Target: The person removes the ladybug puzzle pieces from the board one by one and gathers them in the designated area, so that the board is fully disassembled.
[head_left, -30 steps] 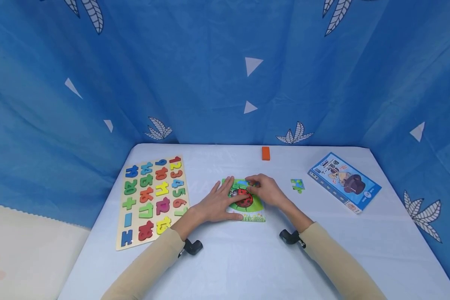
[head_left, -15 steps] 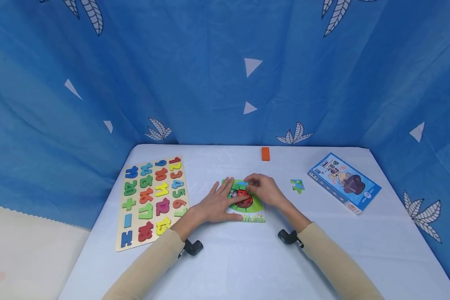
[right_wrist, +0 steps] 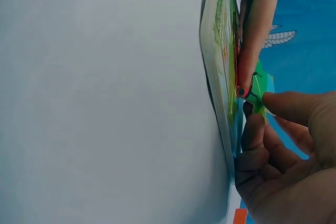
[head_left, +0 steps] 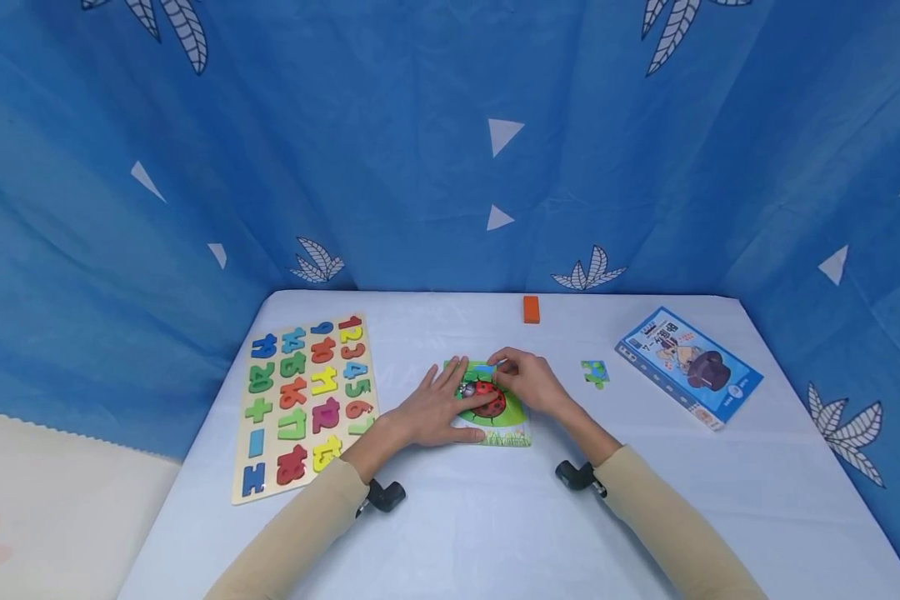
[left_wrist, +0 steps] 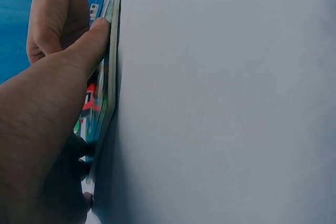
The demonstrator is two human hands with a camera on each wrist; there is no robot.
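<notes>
Mid-frame, the left hand (head_left: 437, 410) lies spread on the puzzle (head_left: 508, 437), seemingly to steady it, while the right hand (head_left: 531, 382) pinches a piece (right_wrist: 259, 81).

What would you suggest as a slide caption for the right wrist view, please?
Right hand pinching a green puzzle piece while the left hand rests on the ladybug puzzle.

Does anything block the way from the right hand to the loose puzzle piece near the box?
Nothing visible does: only white tabletop lies between the right hand and the loose puzzle piece. That hand pinches a green piece.
</notes>
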